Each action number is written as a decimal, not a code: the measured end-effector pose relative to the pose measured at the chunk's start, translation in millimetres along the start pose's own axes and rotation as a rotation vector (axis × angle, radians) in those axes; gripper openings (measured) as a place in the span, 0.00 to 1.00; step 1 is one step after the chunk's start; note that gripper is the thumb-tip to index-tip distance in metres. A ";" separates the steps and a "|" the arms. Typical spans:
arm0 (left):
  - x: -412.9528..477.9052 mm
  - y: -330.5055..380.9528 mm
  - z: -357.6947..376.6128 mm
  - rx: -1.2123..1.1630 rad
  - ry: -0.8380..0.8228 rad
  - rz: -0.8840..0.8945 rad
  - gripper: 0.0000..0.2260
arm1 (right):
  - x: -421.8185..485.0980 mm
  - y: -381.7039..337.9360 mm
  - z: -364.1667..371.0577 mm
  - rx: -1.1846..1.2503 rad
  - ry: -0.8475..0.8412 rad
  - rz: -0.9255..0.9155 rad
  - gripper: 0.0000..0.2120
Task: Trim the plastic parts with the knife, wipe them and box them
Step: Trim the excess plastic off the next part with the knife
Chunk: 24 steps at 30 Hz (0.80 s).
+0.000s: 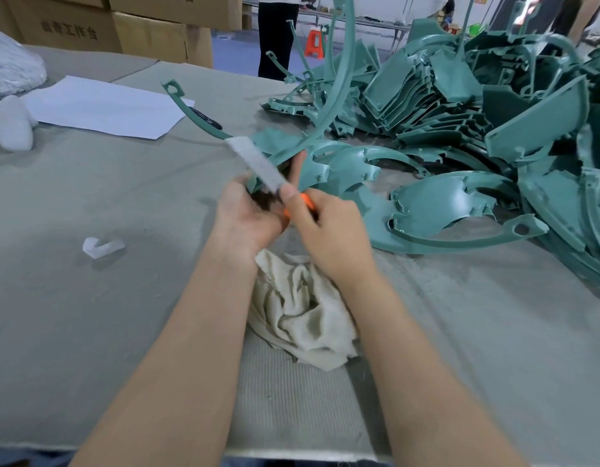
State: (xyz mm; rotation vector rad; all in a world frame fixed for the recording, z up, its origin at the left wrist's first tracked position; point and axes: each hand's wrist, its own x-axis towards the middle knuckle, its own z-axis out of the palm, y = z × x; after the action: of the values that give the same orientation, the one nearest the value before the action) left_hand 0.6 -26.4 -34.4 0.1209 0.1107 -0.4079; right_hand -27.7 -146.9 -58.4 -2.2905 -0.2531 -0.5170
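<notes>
My left hand (248, 214) grips the lower end of a green plastic part (339, 85) with long curved arms that rise up and away over the table. My right hand (329, 230) holds an orange-handled knife (258, 161); its grey blade points up and left and lies against the part just above my left fingers. My right thumb presses along the blade's base. A crumpled cream cloth (302, 311) lies on the table between my forearms. Where exactly the blade edge meets the plastic is hidden.
A big heap of green plastic parts (477, 136) fills the right side of the grey-covered table (106, 203). White paper (106, 107) lies at the far left, a white foam scrap (101, 247) nearer. Cardboard boxes (146, 32) stand behind; a person (276, 35) stands beyond.
</notes>
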 end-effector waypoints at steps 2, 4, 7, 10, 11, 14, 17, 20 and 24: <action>2.3 0.6 -1.3 0.014 0.016 0.033 0.18 | -2.1 -4.3 4.2 -0.010 -0.019 -0.040 0.26; 2.4 2.7 -0.9 0.047 0.040 0.074 0.16 | -0.8 -3.6 -0.5 0.036 -0.011 -0.038 0.26; 1.8 3.0 0.1 0.073 0.041 0.038 0.10 | 3.1 3.9 -13.3 0.176 0.117 0.058 0.25; -0.6 1.0 0.1 0.046 -0.014 -0.019 0.12 | 6.4 11.8 -23.7 0.161 0.259 0.163 0.26; -1.4 0.8 0.8 0.046 -0.015 -0.030 0.12 | 7.2 14.5 -26.3 0.155 0.293 0.185 0.27; -2.6 0.2 3.0 0.044 -0.017 -0.039 0.12 | 7.7 17.7 -28.1 0.135 0.323 0.214 0.27; -4.6 0.1 3.6 0.006 -0.032 -0.058 0.17 | 6.6 16.4 -23.7 0.124 0.313 0.177 0.27; -5.6 1.3 2.6 -0.044 -0.043 -0.084 0.24 | 6.6 14.7 -20.6 0.138 0.293 0.155 0.26; -6.3 2.7 2.7 -0.065 -0.048 -0.087 0.24 | 7.1 13.3 -17.5 0.160 0.266 0.142 0.27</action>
State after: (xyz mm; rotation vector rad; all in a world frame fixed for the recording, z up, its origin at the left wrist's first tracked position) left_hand -3.8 -21.9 -30.7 0.0420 0.0820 -0.4937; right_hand -22.0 -168.6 -52.8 -2.0404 -0.0005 -0.6931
